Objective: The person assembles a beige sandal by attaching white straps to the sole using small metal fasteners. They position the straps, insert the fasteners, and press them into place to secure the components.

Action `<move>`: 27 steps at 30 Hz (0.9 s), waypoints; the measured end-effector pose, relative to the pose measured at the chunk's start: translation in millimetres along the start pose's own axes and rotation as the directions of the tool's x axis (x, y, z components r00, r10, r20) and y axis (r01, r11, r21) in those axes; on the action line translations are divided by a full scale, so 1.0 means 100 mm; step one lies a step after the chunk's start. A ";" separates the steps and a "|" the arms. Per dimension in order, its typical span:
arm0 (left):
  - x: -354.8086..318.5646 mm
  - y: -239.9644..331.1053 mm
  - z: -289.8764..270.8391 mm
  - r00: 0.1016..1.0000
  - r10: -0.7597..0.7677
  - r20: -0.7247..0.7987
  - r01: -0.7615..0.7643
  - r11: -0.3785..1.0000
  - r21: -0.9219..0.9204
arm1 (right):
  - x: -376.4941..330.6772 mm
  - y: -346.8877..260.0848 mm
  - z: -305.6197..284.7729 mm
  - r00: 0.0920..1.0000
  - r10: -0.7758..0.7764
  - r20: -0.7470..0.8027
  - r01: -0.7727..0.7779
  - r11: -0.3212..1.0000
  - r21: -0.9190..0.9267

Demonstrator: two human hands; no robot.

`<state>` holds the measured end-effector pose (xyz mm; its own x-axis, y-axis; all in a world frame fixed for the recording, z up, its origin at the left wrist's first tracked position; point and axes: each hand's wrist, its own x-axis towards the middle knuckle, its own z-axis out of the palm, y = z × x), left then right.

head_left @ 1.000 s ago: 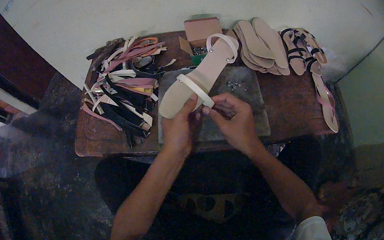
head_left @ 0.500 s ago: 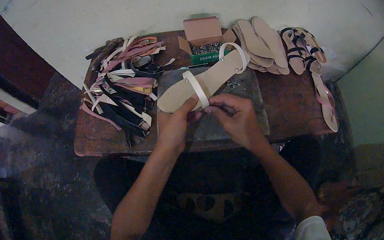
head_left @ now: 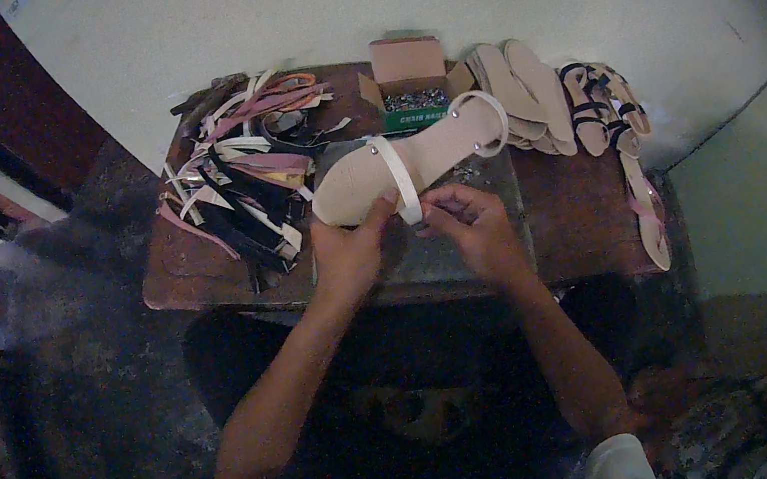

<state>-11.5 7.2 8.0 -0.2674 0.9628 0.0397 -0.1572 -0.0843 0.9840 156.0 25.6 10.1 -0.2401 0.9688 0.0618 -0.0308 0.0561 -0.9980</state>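
Observation:
A beige sandal [head_left: 437,147] is held up over the dark board, its wide toe end to the left and its heel to the upper right. One white strap [head_left: 396,176] crosses its forefoot, and a white loop strap [head_left: 498,124] stands at the heel, fixed with small metal studs. My left hand [head_left: 351,245] is closed on the sole's near edge, its thumb on top beside the forefoot strap. The fingers of my right hand [head_left: 478,227] pinch the near end of that strap; whether they also hold something small is hidden.
A dark square board [head_left: 398,262] lies on the brown wooden table [head_left: 194,261]. Left is a heap of loose straps [head_left: 241,177]. Behind stands an open green box [head_left: 416,112] of small metal nails. Stacked soles [head_left: 537,97] and finished sandals [head_left: 603,106] line the right.
The sandal has tipped slightly, so its upper face shows more fully. Both hands keep their hold, and the right fingers have shifted a little at the strap end.

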 end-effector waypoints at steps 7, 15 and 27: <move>-0.05 0.11 0.05 0.992 -0.062 0.106 0.059 0.998 0.025 | 0.00 0.07 -0.07 0.996 0.088 0.004 -0.088 0.992 0.089; -0.01 0.14 0.05 0.953 -0.201 0.227 0.237 0.961 -0.145 | -0.02 0.07 -0.10 0.998 -0.015 -0.068 0.009 0.996 -0.085; 0.05 0.01 0.04 0.941 -0.233 0.246 0.292 0.925 -0.242 | -0.06 -0.10 -0.03 0.997 -0.074 -0.004 0.074 0.997 -0.011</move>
<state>-9.6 12.7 10.3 0.0192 0.9887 -0.1488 -0.4540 0.1412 0.8797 160.8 20.3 19.9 -0.2338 0.9629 0.1351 -0.0378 0.1299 -0.9908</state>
